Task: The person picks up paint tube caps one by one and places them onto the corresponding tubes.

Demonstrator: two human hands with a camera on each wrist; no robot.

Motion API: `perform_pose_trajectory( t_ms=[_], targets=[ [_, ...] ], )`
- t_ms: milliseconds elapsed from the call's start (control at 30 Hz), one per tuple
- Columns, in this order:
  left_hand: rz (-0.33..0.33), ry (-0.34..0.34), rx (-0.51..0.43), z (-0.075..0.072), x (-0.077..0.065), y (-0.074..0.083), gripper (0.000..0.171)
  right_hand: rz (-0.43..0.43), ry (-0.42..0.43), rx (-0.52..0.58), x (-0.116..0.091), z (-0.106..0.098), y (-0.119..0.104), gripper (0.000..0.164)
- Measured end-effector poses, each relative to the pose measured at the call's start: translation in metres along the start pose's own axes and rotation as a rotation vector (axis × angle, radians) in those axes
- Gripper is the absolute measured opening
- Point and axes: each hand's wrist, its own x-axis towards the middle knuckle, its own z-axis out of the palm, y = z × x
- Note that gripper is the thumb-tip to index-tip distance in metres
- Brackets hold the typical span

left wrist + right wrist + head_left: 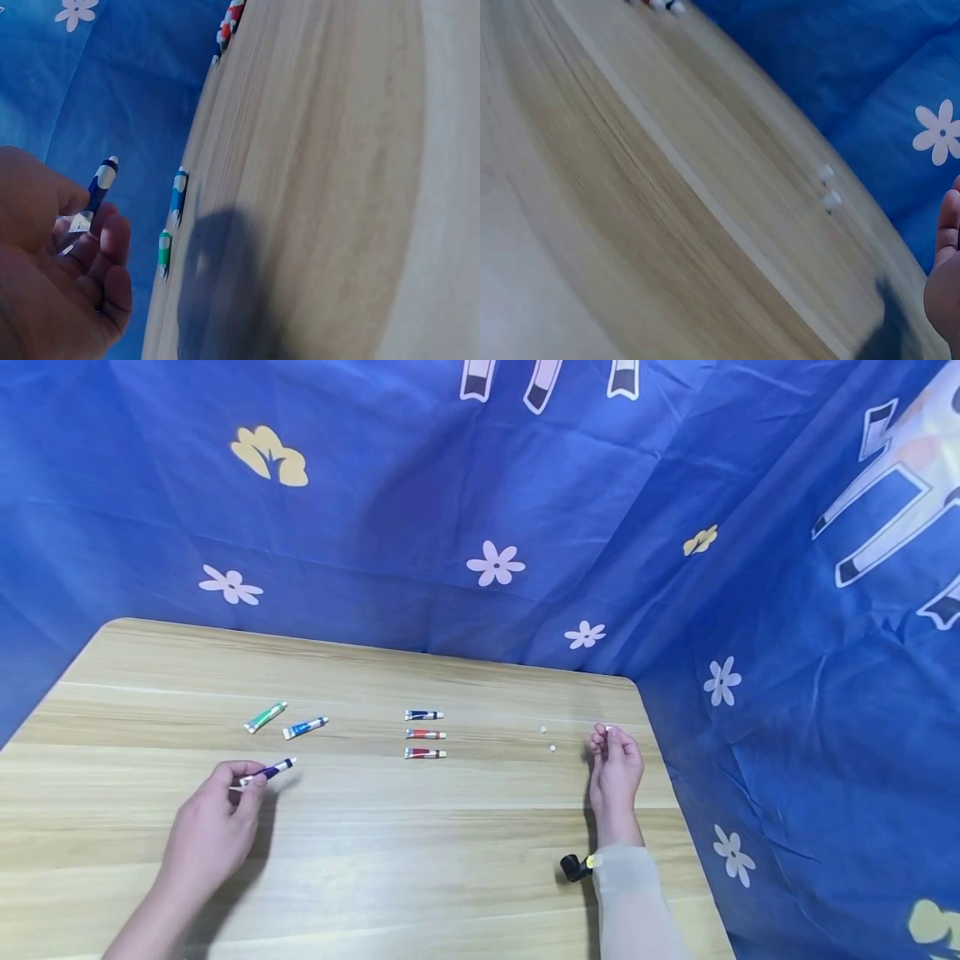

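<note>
You're pinching the purple tube (275, 771) with your left hand (216, 818) and seemingly a white cap (609, 727) with your right hand (618, 770), apparently setting it aside near the loose caps (552, 748) left of that grip, which calls for gentle release.

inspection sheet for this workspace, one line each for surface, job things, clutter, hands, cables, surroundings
surface: wood-grain table
job's things: green tube and blue tube at left; navy tube, orange tube and red tube stacked in a column mid-table; two white pieces, apparently caps, further right
clutter: nothing seen
hands: left hand pinches a dark purple tube above the table; right hand pinches a small white piece
cables: nothing seen
surroundings: blue fabric with printed flowers behind and right; black device by the right sleeve
</note>
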Motion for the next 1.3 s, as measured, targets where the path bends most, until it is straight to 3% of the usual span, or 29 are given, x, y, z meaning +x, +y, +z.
perform_pose_trajectory(
  t_ms=[167, 467, 700, 900, 1300],
  targets=[
    [-0.016, 0.001, -0.032, 0.007, -0.005, 0.007, 0.036, 0.028, -0.014, 0.07, -0.014, -0.002, 0.001, 0.015],
    [-0.027, -0.003, -0.08, 0.02, -0.011, 0.018, 0.034, 0.077, -0.036, 0.102, -0.04, -0.008, 0.003, 0.012],
    [-0.053, 0.004, -0.149, 0.035, -0.022, 0.027, 0.027, 0.145, -0.1, 0.087, -0.067, -0.013, 0.017, 0.012],
    [-0.04, -0.012, -0.17, 0.045, -0.03, 0.03, 0.022, 0.177, -0.149, 0.087, -0.087, -0.014, 0.031, 0.011],
    [-0.061, -0.079, -0.189, 0.051, -0.036, 0.038, 0.02, 0.208, -0.238, 0.142, -0.112, -0.006, 0.04, 0.013]
  ],
)
